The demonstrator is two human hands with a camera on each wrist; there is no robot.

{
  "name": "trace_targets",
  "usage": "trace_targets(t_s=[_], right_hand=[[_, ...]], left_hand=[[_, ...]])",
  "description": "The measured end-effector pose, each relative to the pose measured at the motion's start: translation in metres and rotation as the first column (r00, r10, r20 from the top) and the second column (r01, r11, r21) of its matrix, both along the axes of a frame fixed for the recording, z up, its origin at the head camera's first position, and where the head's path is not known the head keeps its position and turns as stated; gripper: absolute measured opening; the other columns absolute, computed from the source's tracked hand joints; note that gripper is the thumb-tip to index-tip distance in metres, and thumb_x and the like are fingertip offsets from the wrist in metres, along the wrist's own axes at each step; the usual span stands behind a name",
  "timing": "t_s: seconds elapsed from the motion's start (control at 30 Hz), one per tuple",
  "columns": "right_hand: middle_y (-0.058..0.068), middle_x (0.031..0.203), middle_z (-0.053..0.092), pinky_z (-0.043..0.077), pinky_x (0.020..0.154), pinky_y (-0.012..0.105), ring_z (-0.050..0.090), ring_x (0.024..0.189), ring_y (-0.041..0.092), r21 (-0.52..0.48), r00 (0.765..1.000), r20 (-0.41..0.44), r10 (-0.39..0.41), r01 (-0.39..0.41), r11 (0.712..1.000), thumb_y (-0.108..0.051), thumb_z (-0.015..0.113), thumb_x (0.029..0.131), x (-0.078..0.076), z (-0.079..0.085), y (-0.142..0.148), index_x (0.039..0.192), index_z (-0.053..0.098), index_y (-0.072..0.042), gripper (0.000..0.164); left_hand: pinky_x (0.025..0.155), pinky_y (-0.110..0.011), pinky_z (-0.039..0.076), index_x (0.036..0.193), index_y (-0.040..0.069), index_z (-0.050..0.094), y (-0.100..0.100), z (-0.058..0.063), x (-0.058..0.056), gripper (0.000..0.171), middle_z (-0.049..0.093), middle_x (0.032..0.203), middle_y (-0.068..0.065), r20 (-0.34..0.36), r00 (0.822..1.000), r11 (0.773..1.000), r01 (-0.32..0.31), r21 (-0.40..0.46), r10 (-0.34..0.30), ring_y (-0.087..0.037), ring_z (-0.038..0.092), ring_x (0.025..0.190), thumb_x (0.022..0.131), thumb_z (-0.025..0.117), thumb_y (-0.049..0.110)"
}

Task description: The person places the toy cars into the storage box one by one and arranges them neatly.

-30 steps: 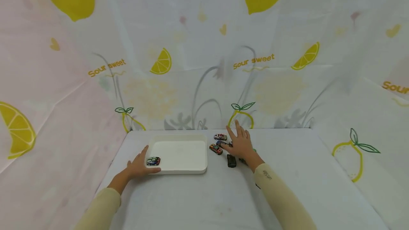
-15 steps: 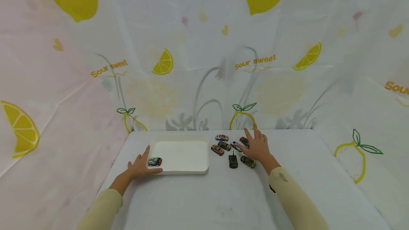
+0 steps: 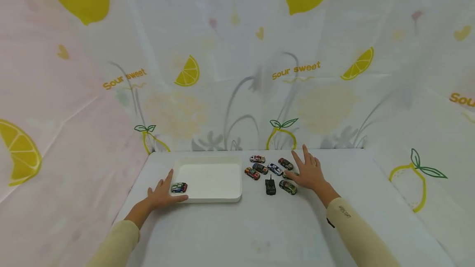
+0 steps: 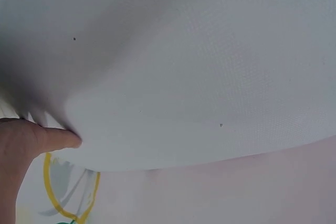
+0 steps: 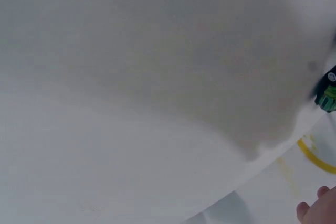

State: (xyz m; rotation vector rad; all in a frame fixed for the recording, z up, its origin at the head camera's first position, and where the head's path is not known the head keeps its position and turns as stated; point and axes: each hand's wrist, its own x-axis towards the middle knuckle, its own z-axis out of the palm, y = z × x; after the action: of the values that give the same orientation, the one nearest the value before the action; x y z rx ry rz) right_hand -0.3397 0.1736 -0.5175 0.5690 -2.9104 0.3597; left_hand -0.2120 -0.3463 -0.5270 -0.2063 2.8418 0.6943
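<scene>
My left hand rests at the near left corner of a white tray, thumb along the front side and fingers stretched up the left side. Inside that corner lies a multicoloured toy car. My right hand is spread over the right edge of a group of toy cars, its thumb overlapping a green toy car in the head view. Close by are a camouflage-patterned toy car, a dark red-and-green toy car and a white-and-blue toy car. A green toy car shows at the right wrist view's edge.
Left in the group are a dark green toy tank, a red-and-yellow toy car, a dark blue toy car and a white toy car. A lemon-print cloth backdrop rises behind the white table.
My right hand has moved right across the toy cars, uncovering several that it hid before, with its fingers staying spread. The left hand, the tray and the car in it have stayed put.
</scene>
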Motion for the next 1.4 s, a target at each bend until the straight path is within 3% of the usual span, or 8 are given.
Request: trace_targets(t_s=[0.67,1.07,1.23,1.4], right_hand=[[0.031,0.161,0.010,0.027,0.108,0.069,0.034,0.135,0.057,-0.013,0.996,-0.065,0.057,-0.058,0.998,-0.052,0.063,0.090,0.006,-0.005,0.016,0.155,0.030,-0.011,0.084],[0.031,0.159,0.016,0.033,0.104,0.069,0.035,0.136,0.055,0.019,0.996,-0.039,0.075,-0.074,0.997,-0.050,0.064,0.091,0.014,-0.012,0.020,0.152,0.034,-0.011,0.078],[0.031,0.150,0.034,0.038,0.100,0.068,0.045,0.127,0.052,-0.109,0.996,-0.017,0.083,-0.085,0.990,-0.041,0.071,0.089,0.010,-0.021,0.018,0.145,0.043,-0.006,0.072],[0.025,0.121,0.057,0.047,0.093,0.057,0.058,0.110,0.042,-0.303,0.989,0.087,0.120,-0.088,0.949,-0.025,0.078,0.084,0.003,-0.025,0.014,0.129,0.055,0.001,0.057]], left_hand=[[0.105,-0.081,-0.003,0.157,0.004,-0.008,0.001,0.000,0.006,0.130,0.012,0.160,-0.031,-0.007,1.000,0.999,-0.007,0.038,0.007,-0.057,0.006,0.144,0.076,0.069,0.069],[0.105,-0.081,-0.005,0.157,0.004,-0.008,0.002,0.000,0.009,0.128,0.010,0.161,-0.030,-0.013,1.000,0.998,-0.012,0.057,0.012,-0.057,0.005,0.145,0.077,0.070,0.066],[0.105,-0.080,-0.006,0.157,0.004,-0.008,0.002,0.002,0.007,0.129,0.010,0.160,-0.032,-0.018,1.000,0.998,-0.014,0.061,0.015,-0.057,0.004,0.145,0.077,0.070,0.067],[0.105,-0.080,-0.004,0.157,0.004,-0.006,0.004,0.001,0.004,0.129,0.012,0.160,-0.033,-0.028,1.000,0.998,-0.012,0.060,0.014,-0.057,0.006,0.145,0.076,0.070,0.068]])
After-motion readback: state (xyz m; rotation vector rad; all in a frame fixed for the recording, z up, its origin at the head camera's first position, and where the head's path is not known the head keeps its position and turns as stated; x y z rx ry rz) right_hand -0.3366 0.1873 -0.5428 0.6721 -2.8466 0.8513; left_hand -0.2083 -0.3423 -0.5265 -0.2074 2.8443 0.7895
